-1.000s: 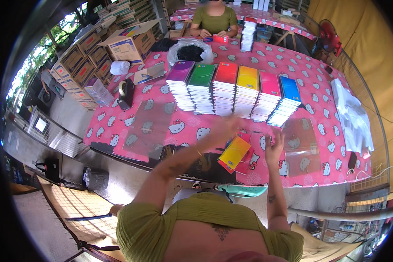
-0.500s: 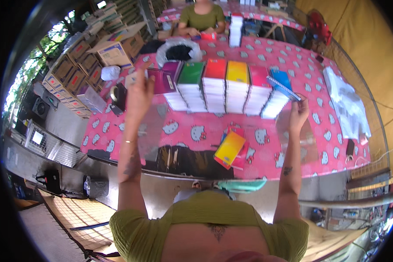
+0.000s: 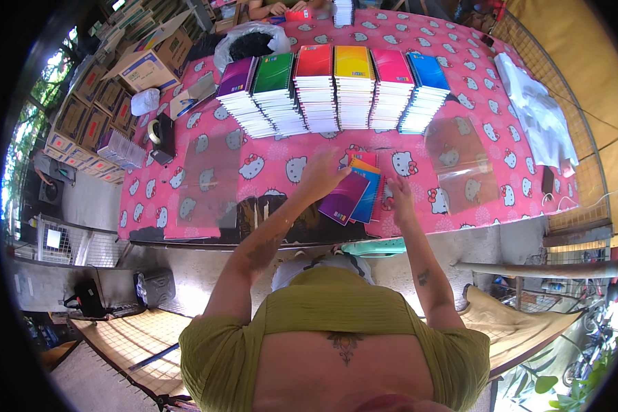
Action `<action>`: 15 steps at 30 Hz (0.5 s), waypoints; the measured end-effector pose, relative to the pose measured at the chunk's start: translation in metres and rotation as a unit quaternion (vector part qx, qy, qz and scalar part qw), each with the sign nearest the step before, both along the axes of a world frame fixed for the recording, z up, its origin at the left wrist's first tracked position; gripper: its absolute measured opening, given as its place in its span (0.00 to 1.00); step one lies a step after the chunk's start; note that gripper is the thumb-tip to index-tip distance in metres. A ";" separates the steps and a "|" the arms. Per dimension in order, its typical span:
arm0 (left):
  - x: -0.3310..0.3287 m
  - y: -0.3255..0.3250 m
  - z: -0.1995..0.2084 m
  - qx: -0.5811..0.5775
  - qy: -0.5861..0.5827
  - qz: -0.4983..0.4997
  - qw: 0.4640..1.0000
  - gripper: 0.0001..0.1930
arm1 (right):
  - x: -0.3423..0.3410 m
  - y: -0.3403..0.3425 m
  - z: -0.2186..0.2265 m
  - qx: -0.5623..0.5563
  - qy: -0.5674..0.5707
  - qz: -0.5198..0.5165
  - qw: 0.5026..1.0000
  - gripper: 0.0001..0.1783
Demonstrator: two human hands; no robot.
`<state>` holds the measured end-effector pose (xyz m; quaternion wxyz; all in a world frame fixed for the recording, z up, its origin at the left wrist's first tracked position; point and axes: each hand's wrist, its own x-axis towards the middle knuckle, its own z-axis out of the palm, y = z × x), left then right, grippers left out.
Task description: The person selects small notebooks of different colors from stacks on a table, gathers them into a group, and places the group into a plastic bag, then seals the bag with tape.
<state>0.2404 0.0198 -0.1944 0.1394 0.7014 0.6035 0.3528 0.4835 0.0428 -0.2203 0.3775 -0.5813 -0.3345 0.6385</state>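
A loose fanned pile of spiral notebooks lies before me. The purple notebook [image 3: 343,197] is on top, the blue notebook [image 3: 371,199] partly under it, with yellow and pink ones showing beneath. My left hand [image 3: 323,174] is at the pile's upper left, fingers stretched toward the covers; whether they touch is unclear. Beside its right edge is my right hand [image 3: 402,199], fingers apart and holding nothing. Beyond stand notebook stacks in a row: purple [image 3: 238,77], green [image 3: 273,72], red [image 3: 314,63], yellow [image 3: 354,63], pink [image 3: 393,67] and blue [image 3: 428,71].
Clear plastic sheets lie on the pink patterned tablecloth [image 3: 295,168] at left [image 3: 209,175] and right [image 3: 462,161]. A tape dispenser [image 3: 161,137] sits left, near cardboard boxes [image 3: 154,65]. White plastic bags [image 3: 539,110] lie right. Another person's hands [image 3: 281,8] are at the far edge.
Both hands have come inward and nearer from the outer stacks to the small pile. The purple and blue notebooks now lie over the yellow one. The view has tilted down.
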 end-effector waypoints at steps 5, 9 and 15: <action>0.002 -0.019 -0.030 -0.306 -0.273 0.027 0.912 0.31 | -0.043 -0.005 0.003 -0.044 0.171 0.056 0.983 0.32; -0.017 -0.028 -0.040 -0.315 -0.423 0.062 0.848 0.27 | -0.086 -0.017 0.015 0.023 0.099 0.126 0.987 0.27; -0.098 -0.116 0.016 0.046 -0.042 -0.044 0.997 0.33 | -0.110 -0.019 0.063 -0.100 0.310 0.235 0.916 0.30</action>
